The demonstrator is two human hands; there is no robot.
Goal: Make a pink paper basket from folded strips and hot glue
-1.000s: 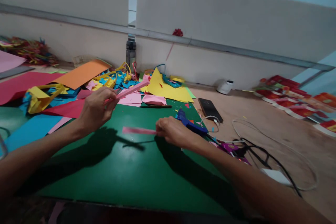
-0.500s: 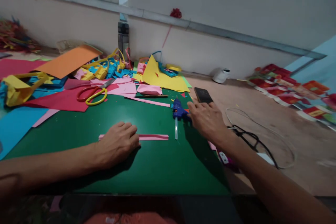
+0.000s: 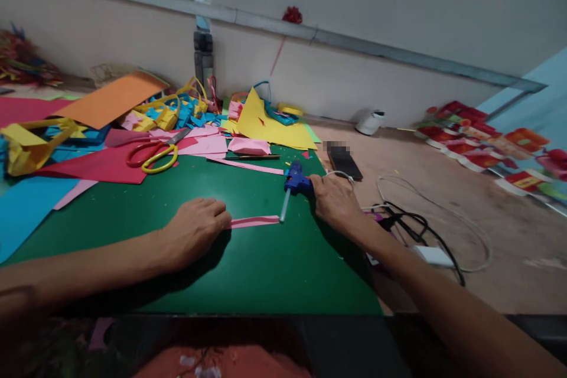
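One creased pink strip [image 3: 255,222]: lying on the green surface [image 3: 266,277], running out to the right from beneath the fingers, its other end hidden from me.
Left hand [image 3: 195,227]: grip closed down over the strip's covered part, knuckles up, forearm coming in low across the board.
Right hand [image 3: 335,199]: grip wrapped round the handle of a blue glue gun [image 3: 296,178], nozzle pointing away from the person.
Glue stick [image 3: 286,205]: poking out of the gun's back, its tip right by the strip's free end; I can't tell whether they touch.
Scissors [image 3: 170,142]: one red handle loop, one yellow, resting on red paper [image 3: 104,164] beyond the left hand.
Second strip: a thin pink one [image 3: 248,166], flat just behind the gun, near a dark slender rod [image 3: 257,157].
Paper heap: yellow sheet [image 3: 261,124], orange sheet [image 3: 113,97] and blue scraps along the back.
Phone [image 3: 348,166]: dark, just past the right hand, on the brown area.
Cables: white and black, by a white block [image 3: 433,256] off to the right.
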